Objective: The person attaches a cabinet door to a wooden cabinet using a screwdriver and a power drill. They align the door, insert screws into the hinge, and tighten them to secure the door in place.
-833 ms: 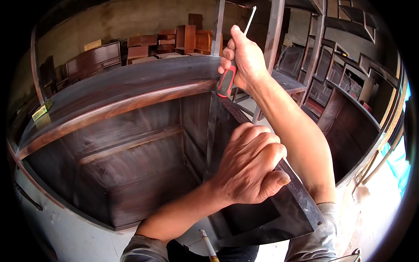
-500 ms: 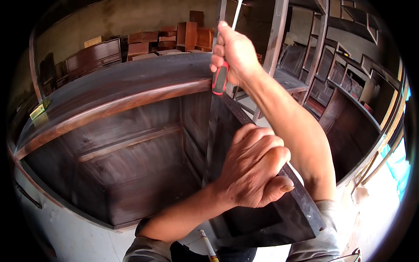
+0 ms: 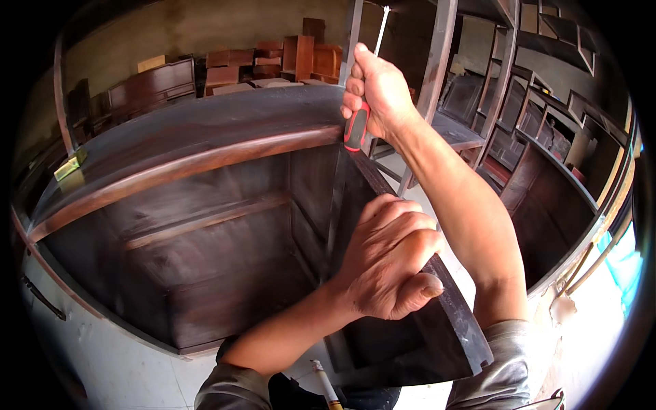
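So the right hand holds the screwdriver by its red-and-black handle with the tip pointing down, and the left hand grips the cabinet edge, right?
Not quite: in the head view the screwdriver tip points up, not down. The right hand holds it, and the left hand grips the cabinet edge.

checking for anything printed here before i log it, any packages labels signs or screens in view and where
No packages, labels, signs or screens can be made out.
Nearest candidate: a small yellow-green block on the left end of the dark wooden cabinet; too small to tell what it is.
Right hand holds a red-and-black screwdriver; no marking on it can be made out.
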The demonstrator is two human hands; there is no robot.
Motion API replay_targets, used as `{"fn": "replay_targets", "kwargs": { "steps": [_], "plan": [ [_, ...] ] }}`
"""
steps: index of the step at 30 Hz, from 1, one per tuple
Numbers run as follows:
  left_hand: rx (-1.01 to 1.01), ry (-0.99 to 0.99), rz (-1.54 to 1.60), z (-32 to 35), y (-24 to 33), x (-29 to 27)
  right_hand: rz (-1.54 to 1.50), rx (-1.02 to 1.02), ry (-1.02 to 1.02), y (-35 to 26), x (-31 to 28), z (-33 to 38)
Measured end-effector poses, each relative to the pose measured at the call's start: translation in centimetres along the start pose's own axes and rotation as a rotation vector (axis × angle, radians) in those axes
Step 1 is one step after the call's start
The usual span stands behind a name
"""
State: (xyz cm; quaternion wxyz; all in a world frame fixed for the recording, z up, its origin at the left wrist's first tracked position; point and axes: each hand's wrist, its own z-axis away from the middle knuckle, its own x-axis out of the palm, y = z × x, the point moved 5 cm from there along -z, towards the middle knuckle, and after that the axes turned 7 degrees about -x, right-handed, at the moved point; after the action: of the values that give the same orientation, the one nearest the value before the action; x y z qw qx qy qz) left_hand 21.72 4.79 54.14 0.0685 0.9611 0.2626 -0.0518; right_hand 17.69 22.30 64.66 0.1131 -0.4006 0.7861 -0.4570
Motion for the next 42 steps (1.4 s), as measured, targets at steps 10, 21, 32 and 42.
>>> {"fn": "replay_targets", "kwargs": {
  "steps": [10,21,32,42],
  "plan": [
    [-0.162,-0.207,0.234,0.9,-1.7,-6.7,0.678,-0.046,-0.050,-4.7,-4.3,0.3],
    [-0.533,-0.022,0.107,9.7,10.5,-18.4,1.125,-0.371,-0.112,-0.6,-8.6,2.6],
    [-0.951,0.332,-0.548,15.0,6.1,-18.3,1.078,-0.309,-0.044,0.5,-10.0,2.9],
    [-0.913,0.586,-0.393,21.7,-6.0,-25.2,0.926,-0.497,-0.003,1.9,-10.5,3.3]
  ]
}}
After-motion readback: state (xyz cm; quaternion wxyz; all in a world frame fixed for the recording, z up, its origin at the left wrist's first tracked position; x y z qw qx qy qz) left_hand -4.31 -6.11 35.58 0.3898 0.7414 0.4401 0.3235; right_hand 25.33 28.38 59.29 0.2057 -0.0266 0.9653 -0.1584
